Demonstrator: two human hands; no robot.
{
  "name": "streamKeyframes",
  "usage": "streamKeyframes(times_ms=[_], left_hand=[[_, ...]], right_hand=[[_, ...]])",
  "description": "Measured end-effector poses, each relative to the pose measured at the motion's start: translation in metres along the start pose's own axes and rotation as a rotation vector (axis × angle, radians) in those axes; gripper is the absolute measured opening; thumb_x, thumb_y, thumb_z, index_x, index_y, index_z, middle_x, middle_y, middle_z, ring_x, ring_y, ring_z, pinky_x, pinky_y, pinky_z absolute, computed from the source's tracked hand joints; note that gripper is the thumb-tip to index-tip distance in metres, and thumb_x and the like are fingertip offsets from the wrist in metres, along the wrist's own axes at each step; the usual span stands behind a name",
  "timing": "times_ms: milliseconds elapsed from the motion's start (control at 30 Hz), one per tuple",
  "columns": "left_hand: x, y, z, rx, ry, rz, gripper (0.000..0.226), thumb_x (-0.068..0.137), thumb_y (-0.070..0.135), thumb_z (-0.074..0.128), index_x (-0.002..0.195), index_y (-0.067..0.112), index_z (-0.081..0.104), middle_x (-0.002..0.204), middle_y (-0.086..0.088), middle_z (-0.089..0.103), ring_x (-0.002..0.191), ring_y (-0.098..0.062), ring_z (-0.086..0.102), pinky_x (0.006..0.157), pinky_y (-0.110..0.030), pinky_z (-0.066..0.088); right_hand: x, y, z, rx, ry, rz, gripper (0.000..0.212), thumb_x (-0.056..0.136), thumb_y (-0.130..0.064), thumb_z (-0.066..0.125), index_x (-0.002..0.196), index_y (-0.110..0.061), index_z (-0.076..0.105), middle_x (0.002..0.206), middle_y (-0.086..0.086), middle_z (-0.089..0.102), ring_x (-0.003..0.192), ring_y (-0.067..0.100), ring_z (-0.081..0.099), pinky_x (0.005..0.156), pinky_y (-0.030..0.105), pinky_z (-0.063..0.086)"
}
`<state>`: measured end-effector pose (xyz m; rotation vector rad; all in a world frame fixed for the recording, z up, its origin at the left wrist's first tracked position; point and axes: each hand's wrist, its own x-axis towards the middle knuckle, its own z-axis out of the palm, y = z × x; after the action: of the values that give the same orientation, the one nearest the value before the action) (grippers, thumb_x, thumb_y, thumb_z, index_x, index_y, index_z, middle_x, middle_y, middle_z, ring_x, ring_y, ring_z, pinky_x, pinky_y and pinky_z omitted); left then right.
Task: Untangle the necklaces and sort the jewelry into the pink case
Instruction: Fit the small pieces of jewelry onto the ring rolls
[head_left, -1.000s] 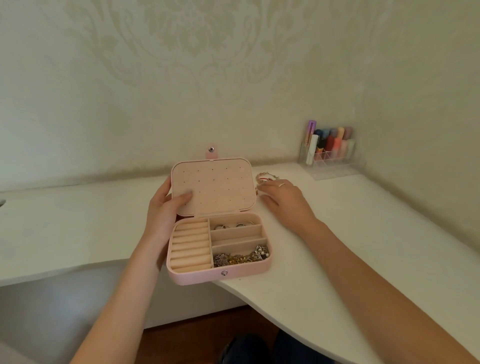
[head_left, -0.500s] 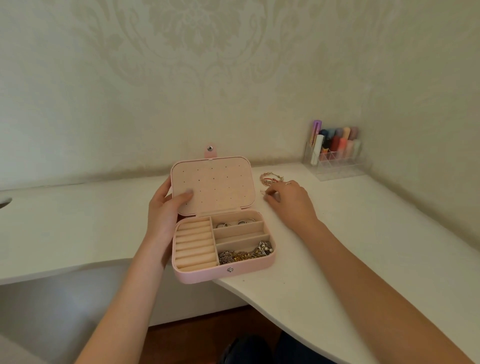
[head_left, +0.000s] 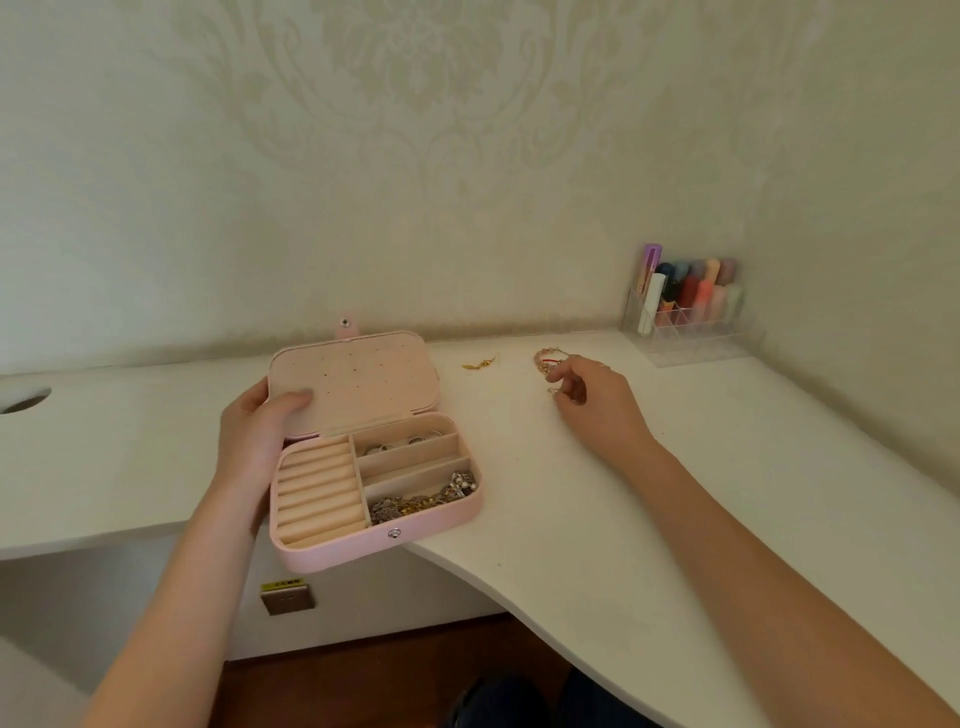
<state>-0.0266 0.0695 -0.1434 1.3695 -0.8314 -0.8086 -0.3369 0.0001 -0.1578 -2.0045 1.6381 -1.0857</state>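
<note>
Far left there's just a dark round hole in the white desk (head_left: 597, 519). Then the left hand (head_left: 254, 441) grips the lid (head_left: 358, 384) of the pink case (head_left: 374, 540), thumb curled over its near left corner, propping it open. Inside: ring rolls left, rings (head_left: 397, 446) in the far slot, a tangled chain pile (head_left: 421, 501) in the near one. Past it a small gold piece (head_left: 479, 362) lies loose, and the right hand (head_left: 597, 405) has its fingertips pinched on a beaded bracelet bunch (head_left: 548, 361). I'd lift that slowly, one strand at a time, so nothing snags. Clear organizer (head_left: 685, 322) with tubes far right. Yellow sticker (head_left: 281, 584) under the desk, writing too small to read.
</note>
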Motion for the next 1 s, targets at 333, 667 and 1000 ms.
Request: streamKeyframes(times_ms=[333,667,1000], left_hand=[[0.008,-0.007,-0.003,0.364,-0.025,0.082,0.017,0.087,0.020,0.058,0.096,0.009,0.067,0.086,-0.008,0.067,0.084,-0.030,0.061,0.066,-0.033,0.041],[0.004,-0.002,0.000,0.706,0.026,0.134,0.043,0.087,0.028,0.060,0.125,0.008,0.056,0.126,-0.013,0.059,0.123,-0.033,0.048,0.105,-0.037,0.032],[-0.035,0.036,0.019,0.151,-0.417,0.245,0.015,0.080,0.010,0.072,0.093,0.018,0.073,0.085,-0.003,0.075,0.083,-0.013,0.070,0.080,-0.025,0.056]], right_hand=[[-0.009,-0.043,0.002,0.651,-0.114,0.128,0.017,0.087,0.004,0.056,0.091,-0.007,0.068,0.084,0.006,0.058,0.062,0.009,0.065,0.078,0.027,0.057],[-0.020,-0.086,0.016,0.969,-0.332,0.128,0.013,0.088,0.003,0.059,0.094,-0.003,0.068,0.069,0.005,0.058,0.060,0.010,0.058,0.069,0.021,0.053],[-0.026,-0.121,0.040,1.008,-0.429,0.094,0.012,0.087,0.002,0.061,0.096,-0.003,0.068,0.073,0.008,0.062,0.064,0.015,0.058,0.072,0.024,0.052]])
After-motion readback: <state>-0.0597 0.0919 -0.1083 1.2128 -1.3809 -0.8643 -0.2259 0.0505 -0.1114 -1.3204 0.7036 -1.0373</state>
